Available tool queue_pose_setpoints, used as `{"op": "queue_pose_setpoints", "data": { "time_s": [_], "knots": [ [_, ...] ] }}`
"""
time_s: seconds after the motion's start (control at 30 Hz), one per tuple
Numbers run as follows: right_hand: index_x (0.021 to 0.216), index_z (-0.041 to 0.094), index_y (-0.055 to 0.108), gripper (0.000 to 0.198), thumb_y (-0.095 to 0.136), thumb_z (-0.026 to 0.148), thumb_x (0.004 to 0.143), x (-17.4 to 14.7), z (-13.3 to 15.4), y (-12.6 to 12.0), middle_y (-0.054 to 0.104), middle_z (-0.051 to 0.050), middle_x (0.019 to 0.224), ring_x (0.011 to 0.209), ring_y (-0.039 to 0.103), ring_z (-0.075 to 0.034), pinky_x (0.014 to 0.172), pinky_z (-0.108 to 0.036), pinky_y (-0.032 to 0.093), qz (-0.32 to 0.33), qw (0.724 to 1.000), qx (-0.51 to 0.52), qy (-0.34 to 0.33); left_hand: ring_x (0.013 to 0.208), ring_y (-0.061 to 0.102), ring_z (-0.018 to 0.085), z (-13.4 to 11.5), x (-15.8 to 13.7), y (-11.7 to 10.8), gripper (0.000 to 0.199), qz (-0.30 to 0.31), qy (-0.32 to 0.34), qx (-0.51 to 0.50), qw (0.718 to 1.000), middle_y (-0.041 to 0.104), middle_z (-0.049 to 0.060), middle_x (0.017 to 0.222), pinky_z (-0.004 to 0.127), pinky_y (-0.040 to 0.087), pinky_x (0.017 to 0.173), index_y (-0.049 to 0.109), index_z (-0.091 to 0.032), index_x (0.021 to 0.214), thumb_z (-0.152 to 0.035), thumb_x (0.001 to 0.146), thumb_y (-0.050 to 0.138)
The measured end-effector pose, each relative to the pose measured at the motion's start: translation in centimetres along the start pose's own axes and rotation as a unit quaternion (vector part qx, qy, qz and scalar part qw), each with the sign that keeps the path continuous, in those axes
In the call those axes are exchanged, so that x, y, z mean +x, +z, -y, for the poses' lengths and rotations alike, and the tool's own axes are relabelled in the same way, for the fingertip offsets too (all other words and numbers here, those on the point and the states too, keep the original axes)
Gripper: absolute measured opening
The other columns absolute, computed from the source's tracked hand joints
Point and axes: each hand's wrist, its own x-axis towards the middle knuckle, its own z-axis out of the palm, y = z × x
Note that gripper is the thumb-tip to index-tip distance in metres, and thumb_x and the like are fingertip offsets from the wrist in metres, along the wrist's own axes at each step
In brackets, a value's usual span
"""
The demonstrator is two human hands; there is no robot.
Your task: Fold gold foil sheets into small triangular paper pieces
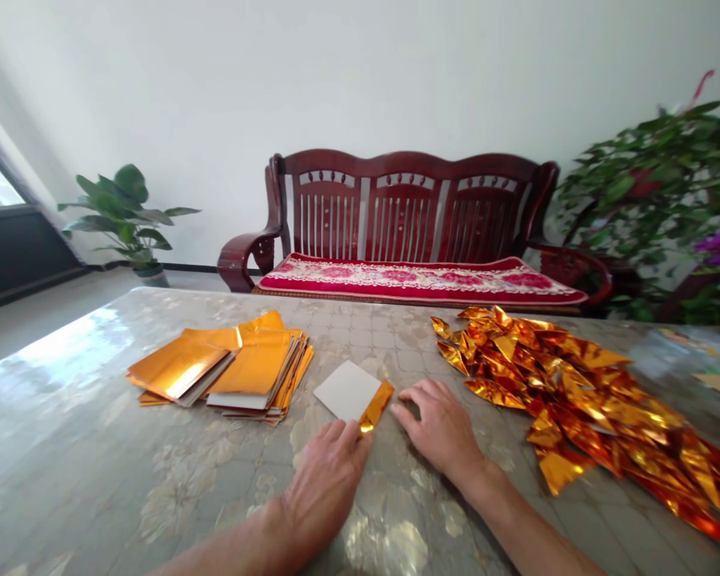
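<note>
A sheet of gold foil paper lies white side up on the table in front of me. Its right edge is folded over, so a narrow gold strip shows there. My left hand grips the near corner of the sheet at the end of this strip; the fingertips partly cover it. Just right of the strip, my right hand rests low over the table, fingers loosely bent and thumb apart, with nothing visible in it. A stack of gold foil sheets is on the left. Folded gold foil pieces form a pile on the right.
The table has a glossy, flower-patterned cover. Clear plastic wrapping lies at its right end. Behind the table stands a dark red wooden bench with a red floral cushion. Potted plants flank the bench.
</note>
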Motion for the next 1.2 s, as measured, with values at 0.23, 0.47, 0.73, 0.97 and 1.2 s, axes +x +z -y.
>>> {"op": "queue_pose_setpoints", "data": {
  "time_s": [0.23,0.47,0.73,0.97,1.2],
  "knots": [
    [0.091,0.025,0.069,0.015,0.061,0.037,0.087,0.5,0.6,0.2,0.067,-0.003,0.097,0.095,0.055,-0.022,0.084,-0.034,0.041,0.014,0.997,0.059,0.042,0.092,0.055,0.022,-0.8,-0.2,0.1,0.017,-0.012,0.019,-0.043,0.999,0.061,0.004,0.101,0.036,0.049,0.082,0.059,-0.022,0.105,-0.015,0.093,0.050],
    [0.085,0.023,0.065,0.008,0.061,0.028,0.082,0.2,1.4,0.7,0.069,0.000,0.085,0.083,0.061,-0.019,0.074,-0.029,0.045,0.064,0.965,0.238,0.088,0.094,0.057,0.021,-1.3,0.2,0.4,0.024,-0.033,0.062,-0.096,0.993,0.063,0.004,0.103,0.034,0.051,0.085,0.060,-0.023,0.109,-0.011,0.090,0.051],
    [0.084,0.021,0.064,0.009,0.057,0.020,0.089,-0.7,1.8,-0.9,0.068,-0.001,0.078,0.079,0.060,-0.017,0.075,-0.030,0.042,-0.150,0.973,0.144,-0.099,0.101,0.061,0.014,0.6,0.0,0.2,0.032,-0.300,0.114,-0.197,0.926,0.061,0.006,0.114,0.024,0.052,0.088,0.055,-0.024,0.123,-0.013,0.094,0.051],
    [0.102,0.020,0.067,0.019,0.062,0.011,0.086,-1.6,2.7,-2.5,0.073,-0.002,0.089,0.088,0.057,-0.020,0.079,-0.035,0.039,-0.244,0.922,-0.022,-0.298,0.104,0.061,0.018,1.9,0.6,-0.1,0.032,-0.341,0.109,-0.198,0.912,0.062,0.009,0.114,0.029,0.052,0.091,0.057,-0.021,0.121,-0.017,0.090,0.061],
    [0.102,0.022,0.070,0.017,0.060,0.014,0.090,-1.3,1.9,-1.9,0.073,-0.001,0.089,0.090,0.057,-0.019,0.082,-0.034,0.039,-0.214,0.927,-0.038,-0.306,0.089,0.063,0.013,3.1,1.4,0.7,0.012,-0.358,0.087,-0.272,0.889,0.067,0.004,0.096,0.023,0.052,0.081,0.065,-0.020,0.096,-0.012,0.092,0.056]
  ]
}}
